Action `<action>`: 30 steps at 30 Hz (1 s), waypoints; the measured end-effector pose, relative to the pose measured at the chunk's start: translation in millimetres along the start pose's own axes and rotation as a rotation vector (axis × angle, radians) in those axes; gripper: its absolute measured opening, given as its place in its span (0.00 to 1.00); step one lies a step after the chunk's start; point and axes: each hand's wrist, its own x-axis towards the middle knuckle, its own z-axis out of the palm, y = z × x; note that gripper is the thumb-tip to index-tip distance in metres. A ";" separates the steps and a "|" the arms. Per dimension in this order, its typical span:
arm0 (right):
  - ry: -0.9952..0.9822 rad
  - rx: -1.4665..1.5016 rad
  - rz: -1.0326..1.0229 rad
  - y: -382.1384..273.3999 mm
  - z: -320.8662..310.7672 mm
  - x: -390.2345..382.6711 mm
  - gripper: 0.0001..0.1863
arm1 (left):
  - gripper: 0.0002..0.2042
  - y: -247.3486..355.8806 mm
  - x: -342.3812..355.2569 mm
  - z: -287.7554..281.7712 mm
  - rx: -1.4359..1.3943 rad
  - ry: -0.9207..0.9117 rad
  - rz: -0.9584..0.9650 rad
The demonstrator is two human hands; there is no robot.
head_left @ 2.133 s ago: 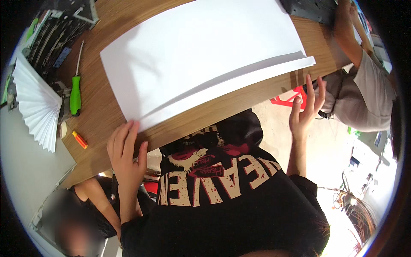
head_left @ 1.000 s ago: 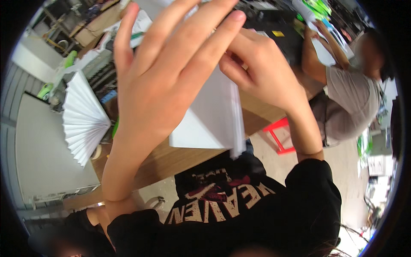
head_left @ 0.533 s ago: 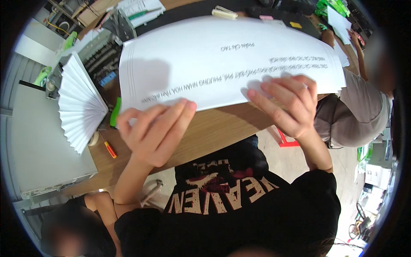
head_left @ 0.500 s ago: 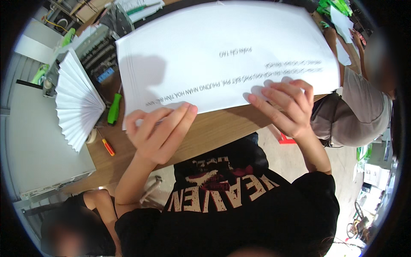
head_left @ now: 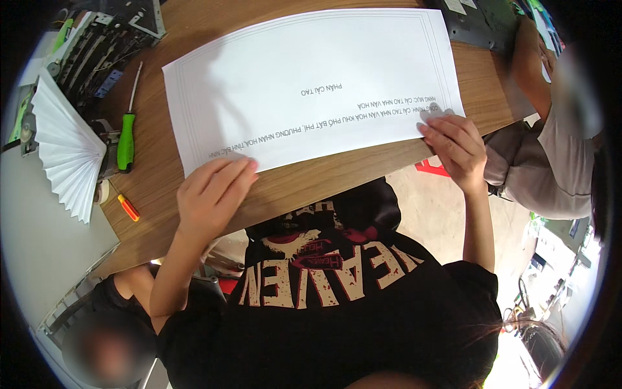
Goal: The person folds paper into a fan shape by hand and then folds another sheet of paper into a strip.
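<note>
White printed sheet (head_left: 285, 71) is on the bench (head_left: 311, 181), directly beyond both hands. Key relation: long axis runs left-right across the wearer's front, skewed so the right end sits farther out. Its long near edge faces the wearer, set back from the bench edge with a strip of bare wood between.

Left hand (head_left: 216, 196) is at the near-left corner, right hand (head_left: 457, 152) at the near-right corner. Both touch the sheet, so neither is nearer.

Grip, left: fingers together, fairly straight, laid along the near edge, tips on the paper. Grip, right: fingers bent over the corner. Both thumbs hidden, so can't tell if either hand is pinching or just resting.

Sheet: wide, bright white, print side up, lines upside down from the wearer's side. Thin ruled border shows along left, far and right sides. Shadow over the left part. Edges look bowed; can't separate lens bend from paper curl. Can't tell whether it's one layer or several.

Left of it on the bench: green-handled screwdriver (head_left: 126, 142), blade pointing away; small orange-and-yellow tool (head_left: 128, 208); pleated white paper fan (head_left: 70, 155) farther left.
</note>
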 end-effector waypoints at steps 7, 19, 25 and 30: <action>-0.106 0.042 0.059 18.4 -11.1 -16.6 0.19 | 0.18 -10.5 -16.3 -18.4 0.029 -0.129 -0.083; 0.037 -0.016 -0.092 5.1 -7.5 -56.9 0.14 | 0.22 16.6 -59.9 -39.2 -0.245 -0.207 -0.227; 0.138 0.048 0.059 14.6 1.2 -35.9 0.13 | 0.22 15.2 -47.5 -37.1 -0.203 -0.188 -0.245; 0.122 0.135 0.105 34.1 5.8 -29.1 0.14 | 0.19 7.6 -41.6 -34.4 -0.195 -0.143 -0.225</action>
